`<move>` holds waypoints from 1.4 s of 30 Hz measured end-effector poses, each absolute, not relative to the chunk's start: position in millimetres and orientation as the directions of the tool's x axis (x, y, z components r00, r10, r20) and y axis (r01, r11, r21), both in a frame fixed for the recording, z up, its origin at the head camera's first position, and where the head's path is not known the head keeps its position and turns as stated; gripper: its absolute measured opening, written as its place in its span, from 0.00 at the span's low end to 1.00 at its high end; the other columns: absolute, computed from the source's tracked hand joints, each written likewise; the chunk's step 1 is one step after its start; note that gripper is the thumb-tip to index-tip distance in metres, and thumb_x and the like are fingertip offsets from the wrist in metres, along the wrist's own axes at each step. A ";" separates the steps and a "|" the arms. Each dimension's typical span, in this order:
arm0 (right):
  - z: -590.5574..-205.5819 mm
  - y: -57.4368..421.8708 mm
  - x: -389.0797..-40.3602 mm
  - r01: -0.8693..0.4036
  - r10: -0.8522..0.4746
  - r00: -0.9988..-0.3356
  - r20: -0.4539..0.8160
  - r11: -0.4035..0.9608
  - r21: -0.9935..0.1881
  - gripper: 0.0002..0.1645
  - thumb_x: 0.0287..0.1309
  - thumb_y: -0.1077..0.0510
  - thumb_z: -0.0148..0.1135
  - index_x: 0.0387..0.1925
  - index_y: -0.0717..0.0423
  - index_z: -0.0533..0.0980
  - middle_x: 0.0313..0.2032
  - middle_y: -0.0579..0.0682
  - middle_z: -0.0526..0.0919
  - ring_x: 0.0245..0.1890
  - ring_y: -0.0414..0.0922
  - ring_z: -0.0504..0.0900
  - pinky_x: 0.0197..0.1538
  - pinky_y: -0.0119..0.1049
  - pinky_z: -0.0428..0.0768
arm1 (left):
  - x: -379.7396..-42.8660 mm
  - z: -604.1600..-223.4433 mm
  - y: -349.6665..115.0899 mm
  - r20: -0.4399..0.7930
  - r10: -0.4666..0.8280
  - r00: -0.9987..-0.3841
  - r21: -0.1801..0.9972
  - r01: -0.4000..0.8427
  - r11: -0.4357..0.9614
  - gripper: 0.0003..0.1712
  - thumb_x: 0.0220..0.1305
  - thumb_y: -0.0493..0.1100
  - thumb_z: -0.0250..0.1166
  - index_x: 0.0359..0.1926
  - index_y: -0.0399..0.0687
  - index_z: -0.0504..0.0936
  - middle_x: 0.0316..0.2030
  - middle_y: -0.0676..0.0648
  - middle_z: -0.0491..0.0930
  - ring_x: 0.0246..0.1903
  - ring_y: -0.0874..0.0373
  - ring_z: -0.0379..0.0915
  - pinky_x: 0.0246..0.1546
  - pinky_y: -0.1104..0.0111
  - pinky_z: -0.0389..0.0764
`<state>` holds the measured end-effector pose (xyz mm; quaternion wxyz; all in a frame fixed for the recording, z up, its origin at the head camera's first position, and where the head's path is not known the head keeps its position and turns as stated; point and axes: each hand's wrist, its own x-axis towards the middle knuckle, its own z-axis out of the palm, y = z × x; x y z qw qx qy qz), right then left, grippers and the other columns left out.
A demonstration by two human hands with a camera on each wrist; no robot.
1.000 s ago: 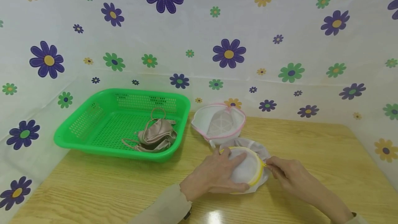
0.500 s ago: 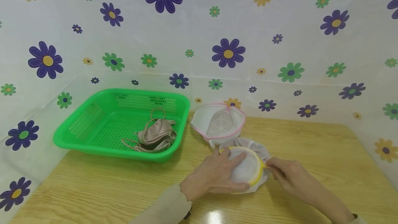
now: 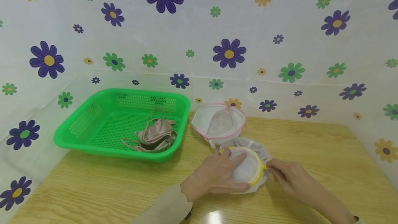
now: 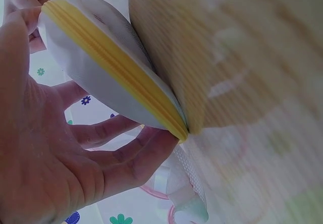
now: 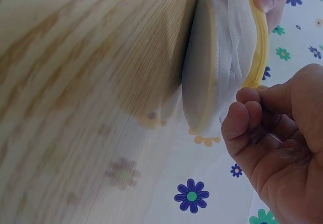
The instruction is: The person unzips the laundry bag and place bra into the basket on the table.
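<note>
A round white mesh laundry bag (image 3: pixel 244 168) with a yellow zipper (image 3: pixel 260 174) rests on the table in the head view. My left hand (image 3: pixel 212 175) spreads across its top and holds it; in the left wrist view, thumb and fingers reach opposite ends of the yellow zipper strip (image 4: pixel 111 70). At the bag's right edge my right hand (image 3: pixel 290 174) pinches the zipper pull (image 3: pixel 265 166) between thumb and fingertips. From the right wrist view, the curled right fingers (image 5: pixel 239 123) meet the end of the zipper and mostly hide the pull.
Behind the bag sits another mesh laundry bag (image 3: pixel 219 123) with pink trim, its top gaping. To the left stands a green plastic basket (image 3: pixel 102 151) with a shiny beige strapped garment (image 3: pixel 158 134) inside. A flower-print sheet (image 3: pixel 199 27) rises behind the wooden table (image 3: pixel 311 141).
</note>
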<state>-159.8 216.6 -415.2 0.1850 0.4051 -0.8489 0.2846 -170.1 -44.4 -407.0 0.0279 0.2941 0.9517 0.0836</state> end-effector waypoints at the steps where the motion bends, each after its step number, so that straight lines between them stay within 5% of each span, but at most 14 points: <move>1: -415.3 216.6 -159.7 -0.793 -0.582 -0.604 0.545 0.510 -0.334 0.18 0.51 0.78 0.67 0.38 0.55 0.81 0.23 0.35 0.75 0.24 0.22 0.63 0.24 0.14 0.65 | -170.1 -407.2 -44.3 -0.003 0.564 -0.826 0.175 0.555 0.813 0.50 0.59 0.79 0.54 0.78 0.67 0.62 0.64 0.38 0.72 0.55 0.40 0.76 0.40 0.56 0.84; 42: -417.5 216.2 -150.1 -0.786 -0.592 -0.617 0.519 0.494 -0.371 0.17 0.54 0.77 0.66 0.38 0.55 0.82 0.22 0.37 0.76 0.24 0.21 0.63 0.24 0.14 0.66 | -169.1 -406.4 -39.9 -0.027 0.529 -0.848 0.174 0.517 0.838 0.50 0.60 0.80 0.52 0.79 0.66 0.60 0.66 0.37 0.71 0.60 0.34 0.73 0.42 0.53 0.86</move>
